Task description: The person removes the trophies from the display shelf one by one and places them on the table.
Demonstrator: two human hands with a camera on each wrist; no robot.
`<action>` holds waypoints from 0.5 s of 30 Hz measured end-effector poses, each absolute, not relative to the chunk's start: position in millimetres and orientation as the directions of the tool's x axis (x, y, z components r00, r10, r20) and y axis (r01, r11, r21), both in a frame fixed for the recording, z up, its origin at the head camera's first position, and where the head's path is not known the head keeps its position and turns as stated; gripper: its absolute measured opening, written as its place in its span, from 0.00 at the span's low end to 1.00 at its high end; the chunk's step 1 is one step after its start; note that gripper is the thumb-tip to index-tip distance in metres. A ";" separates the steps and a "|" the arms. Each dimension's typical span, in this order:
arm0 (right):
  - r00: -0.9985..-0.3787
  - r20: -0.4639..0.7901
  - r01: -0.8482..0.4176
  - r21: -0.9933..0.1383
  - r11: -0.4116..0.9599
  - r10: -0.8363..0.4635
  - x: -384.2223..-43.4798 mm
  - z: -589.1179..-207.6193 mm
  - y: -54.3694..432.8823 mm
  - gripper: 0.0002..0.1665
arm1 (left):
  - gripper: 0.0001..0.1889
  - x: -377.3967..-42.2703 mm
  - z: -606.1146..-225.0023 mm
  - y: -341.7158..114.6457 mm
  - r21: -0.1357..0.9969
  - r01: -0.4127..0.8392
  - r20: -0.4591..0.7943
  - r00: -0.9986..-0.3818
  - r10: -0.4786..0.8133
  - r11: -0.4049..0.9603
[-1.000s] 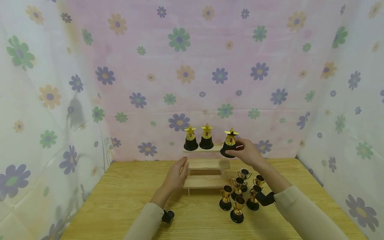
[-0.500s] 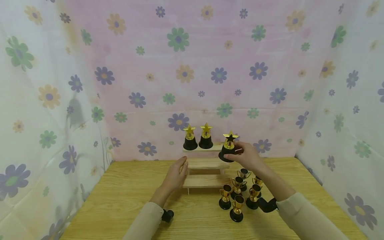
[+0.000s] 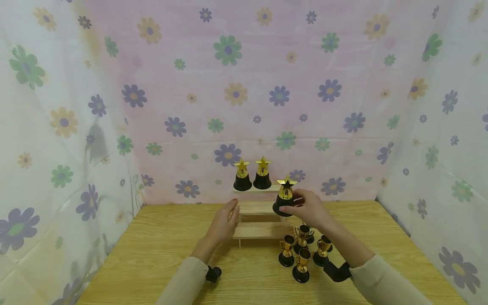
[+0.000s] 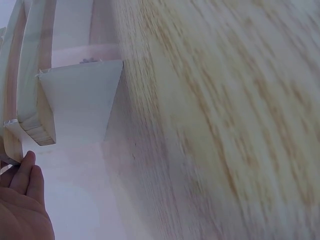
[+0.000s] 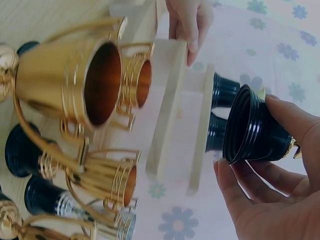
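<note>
My right hand (image 3: 313,208) holds a star trophy (image 3: 284,204) by its black cup-shaped base, in front of the right part of a three-step wooden stand (image 3: 263,231). In the right wrist view the hollow underside of the black base (image 5: 250,125) faces the camera, apart from the boards. My left hand (image 3: 223,220) grips the left end of the middle step; the left wrist view shows fingers (image 4: 34,182) at the board end, thumb hidden. Two more star trophies, one at the left end (image 3: 242,180) and one beside it (image 3: 262,178), stand upright on the top step.
Several gold cup trophies (image 3: 302,264) on black bases stand close together right of the stand, beneath my right forearm. A silver cup (image 5: 125,225) is among them. Flowered cloth (image 3: 244,84) hangs behind and at both sides of the wooden table (image 3: 152,254).
My right hand has brought the star trophy down and to the left, from top-step height to the middle step's level. The left hand has stayed at the stand.
</note>
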State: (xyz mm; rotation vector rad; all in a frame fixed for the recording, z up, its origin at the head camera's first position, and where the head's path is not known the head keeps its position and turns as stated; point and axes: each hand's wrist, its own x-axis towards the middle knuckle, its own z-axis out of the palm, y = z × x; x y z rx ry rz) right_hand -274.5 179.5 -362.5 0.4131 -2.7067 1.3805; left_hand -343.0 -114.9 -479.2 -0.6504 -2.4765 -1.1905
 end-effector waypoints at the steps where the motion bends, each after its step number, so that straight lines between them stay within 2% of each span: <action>1: -0.961 0.187 -0.272 -0.783 0.560 -0.205 -273.3 -363.3 177.8 0.30 | 0.24 -342.8 -479.1 -114.8 0.647 0.527 0.465 -0.846 0.262 0.552; 8: -0.958 0.192 -0.283 -0.762 0.583 -0.213 -263.2 -369.0 164.1 0.33 | 0.24 -342.3 -478.8 -114.5 0.638 0.533 0.473 -0.841 0.264 0.556; 15: -0.953 0.198 -0.292 -0.799 0.525 -0.229 -256.0 -374.8 151.3 0.29 | 0.24 -342.5 -479.1 -114.7 0.641 0.531 0.470 -0.843 0.263 0.555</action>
